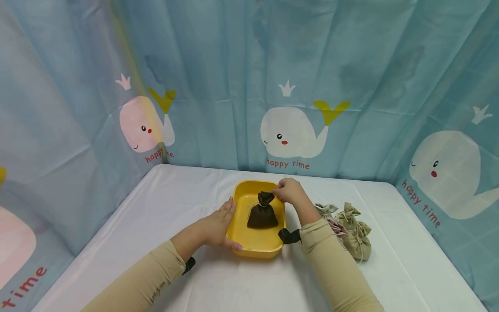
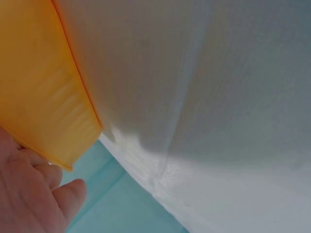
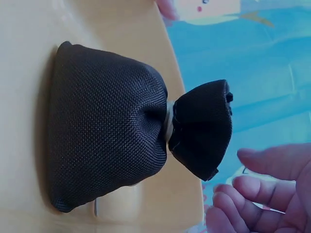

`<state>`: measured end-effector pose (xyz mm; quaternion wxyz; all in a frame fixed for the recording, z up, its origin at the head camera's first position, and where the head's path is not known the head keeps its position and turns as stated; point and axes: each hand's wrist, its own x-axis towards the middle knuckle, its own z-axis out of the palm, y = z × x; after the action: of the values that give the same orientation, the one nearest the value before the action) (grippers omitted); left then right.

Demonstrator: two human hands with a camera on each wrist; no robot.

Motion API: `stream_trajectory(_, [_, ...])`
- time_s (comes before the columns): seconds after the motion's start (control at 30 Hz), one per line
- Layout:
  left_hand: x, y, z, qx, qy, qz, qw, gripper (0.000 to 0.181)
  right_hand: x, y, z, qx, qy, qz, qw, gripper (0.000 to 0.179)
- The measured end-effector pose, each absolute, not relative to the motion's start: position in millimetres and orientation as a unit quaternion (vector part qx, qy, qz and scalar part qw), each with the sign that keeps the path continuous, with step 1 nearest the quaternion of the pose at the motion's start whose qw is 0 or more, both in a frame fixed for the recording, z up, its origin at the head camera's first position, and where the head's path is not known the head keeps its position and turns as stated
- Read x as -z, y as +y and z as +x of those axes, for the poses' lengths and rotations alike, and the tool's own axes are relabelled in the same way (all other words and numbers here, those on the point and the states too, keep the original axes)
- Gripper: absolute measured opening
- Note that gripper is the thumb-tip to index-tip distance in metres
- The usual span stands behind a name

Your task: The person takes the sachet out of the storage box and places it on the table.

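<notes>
A yellow plastic tray [image 1: 254, 243] stands on the white table, with a dark drawstring bag [image 1: 262, 216] upright in it. The bag's neck is tied with a pale cord, and its gathered top [image 3: 203, 127] flares out. My left hand [image 1: 216, 225] rests along the tray's left side, fingers spread at the rim and thumb at the near corner. In the left wrist view, part of the left hand [image 2: 34, 196] lies against the tray's edge. Beside the bag's top is my right hand [image 1: 290, 191]; in the right wrist view its fingers [image 3: 265, 191] are loosely bent, apart from the cloth.
Right of the tray, by the right forearm, lies a cluster of small drawstring bags: beige-green ones [image 1: 357, 242], a pink one [image 1: 337, 228] and a grey one [image 1: 326, 209]. A blue curtain [image 1: 210, 86] with whale prints hangs behind the table and along both sides.
</notes>
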<state>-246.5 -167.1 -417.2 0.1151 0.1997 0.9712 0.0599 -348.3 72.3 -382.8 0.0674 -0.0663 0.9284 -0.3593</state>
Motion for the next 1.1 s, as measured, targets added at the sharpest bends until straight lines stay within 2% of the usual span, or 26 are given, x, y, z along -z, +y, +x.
stream_trajectory(0.27, [414,-168,-246,-0.069,0.97,0.199,0.119,0.136,382,67,-342,0.411,0.903,-0.029,0.121,0.037])
stream_trajectory(0.47, [414,-168,-243,-0.076,0.969,0.204,0.114,0.135,386,61,-340,0.388,0.912,-0.031,0.132,0.047])
stream_trajectory(0.6, [413,-167,-243,-0.078,0.969,0.205,0.11,0.134,389,57,-339,0.372,0.918,-0.06,0.12,0.041])
stream_trajectory(0.8, [413,-167,-243,-0.08,0.969,0.208,0.106,0.134,388,53,-336,0.364,0.92,-0.098,0.111,0.018])
stream_trajectory(1.1, [413,-167,-243,-0.078,0.97,0.204,0.107,0.133,386,52,-333,0.372,0.917,-0.112,0.092,0.014])
